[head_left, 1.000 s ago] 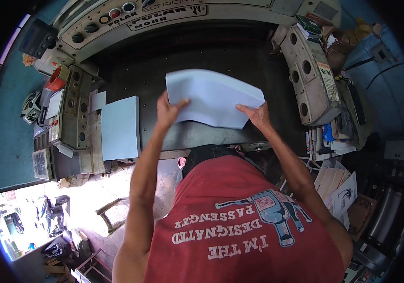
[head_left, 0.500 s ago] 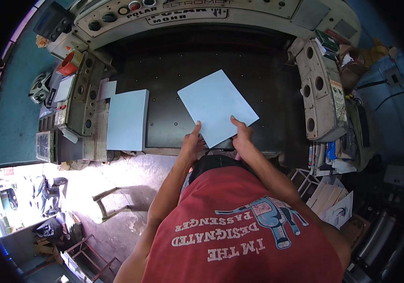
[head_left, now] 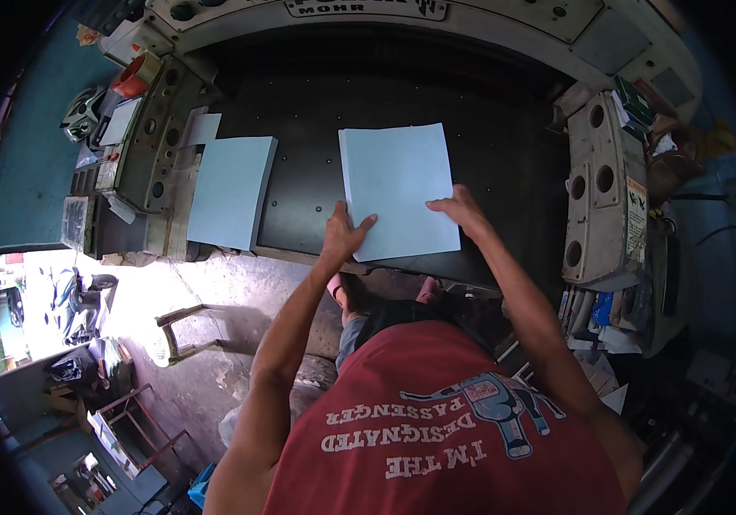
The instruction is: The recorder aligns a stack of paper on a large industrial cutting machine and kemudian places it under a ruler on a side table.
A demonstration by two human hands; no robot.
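A stack of pale blue paper (head_left: 398, 167) lies on the dark metal bed of a paper cutting machine. My left hand (head_left: 348, 233) grips its near left side, the thumb over the top sheet and the fingers down along the edge. Against the right edge is my right hand (head_left: 464, 211), with its thumb resting on top and its other fingers outside the edge, partly hidden. A second pale blue stack (head_left: 229, 193) lies apart to the left, near the bed's front edge.
Perforated side blocks flank the bed, one left (head_left: 151, 124) and one right (head_left: 595, 184). An orange-red cup-shaped container (head_left: 134, 77) stands on the left one. Books and papers (head_left: 612, 305) crowd the right. A small frame (head_left: 183, 335) stands on the floor at left.
Between my hands the stack has turned clockwise, and its sides now run nearly square to the bed. My right hand has moved up its right edge. The whole view has shifted slightly.
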